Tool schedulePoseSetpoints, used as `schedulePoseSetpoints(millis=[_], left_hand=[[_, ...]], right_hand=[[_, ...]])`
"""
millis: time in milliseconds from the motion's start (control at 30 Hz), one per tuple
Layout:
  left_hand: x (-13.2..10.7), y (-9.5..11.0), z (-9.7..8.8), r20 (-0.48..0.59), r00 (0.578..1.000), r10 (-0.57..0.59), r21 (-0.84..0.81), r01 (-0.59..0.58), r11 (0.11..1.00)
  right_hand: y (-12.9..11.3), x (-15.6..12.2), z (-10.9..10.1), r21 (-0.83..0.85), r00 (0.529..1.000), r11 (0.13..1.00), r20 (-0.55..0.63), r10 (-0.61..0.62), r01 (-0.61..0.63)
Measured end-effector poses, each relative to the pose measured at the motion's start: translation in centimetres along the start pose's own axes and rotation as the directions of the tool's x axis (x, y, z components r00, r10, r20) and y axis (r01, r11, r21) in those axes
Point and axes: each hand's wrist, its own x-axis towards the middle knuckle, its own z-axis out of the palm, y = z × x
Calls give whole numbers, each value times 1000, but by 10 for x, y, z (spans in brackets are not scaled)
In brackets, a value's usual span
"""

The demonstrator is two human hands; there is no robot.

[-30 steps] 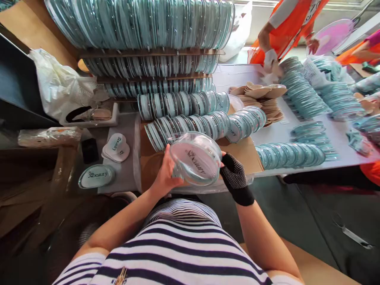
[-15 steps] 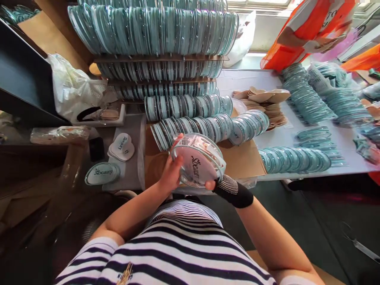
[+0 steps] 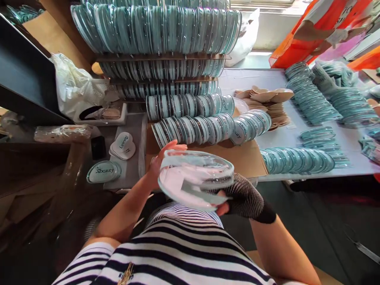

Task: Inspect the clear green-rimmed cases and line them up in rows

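Note:
I hold a clear oval plastic case (image 3: 194, 178) with a teal rim in front of my chest, tilted almost flat. My left hand (image 3: 158, 162) is bare and grips its left edge, fingers curled over the rim. My right hand (image 3: 240, 196), in a black fingerless mesh glove, holds it from the right and underneath. Behind the case lie rows of packed teal-rimmed cases (image 3: 204, 126) leaning on a sheet of cardboard (image 3: 243, 158).
Tall racks of the same cases (image 3: 157, 29) fill the back. A finished case marked "beauty" (image 3: 103, 172) and white printed inserts (image 3: 123, 144) lie at left. Beige pads (image 3: 264, 99) and more case rows (image 3: 297, 160) cover the white table. A person in orange (image 3: 314, 31) works at far right.
The case has tipped from facing me with its label showing to lying nearly flat and lower. My right hand slid under it; my left hand shifted along the left rim.

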Motion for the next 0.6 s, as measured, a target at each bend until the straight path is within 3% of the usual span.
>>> schedulePoseSetpoints(millis=[67, 133, 267, 333, 433, 533, 600], left_hand=[[2, 19, -16, 170, 969, 180, 176, -210, 962], [3, 34, -25, 288, 904, 317, 317, -402, 859], [1, 45, -27, 342, 840, 422, 424, -539, 728], [0, 44, -27, 336, 828, 449, 430, -558, 709], [-1, 41, -28, 295, 855, 426, 425, -517, 743], [-4, 36, -29, 230, 906, 355, 388, -420, 820], [-8, 31, -29, 85, 962, 258, 331, -272, 904]], right_hand=[[-10, -4, -4, -175, 998, 984, 60, -24, 34], [-14, -7, -1, -252, 1000, 968, 24, -1, 7], [-5, -12, 8, -345, 997, 939, -69, -18, -7], [2, -14, 10, -338, 994, 940, -112, 15, -52], [7, -14, 12, -256, 985, 957, -138, 102, -135], [6, -11, 14, -256, 985, 957, -137, 101, -134], [4, -8, 16, -297, 990, 948, -121, 78, -111]])
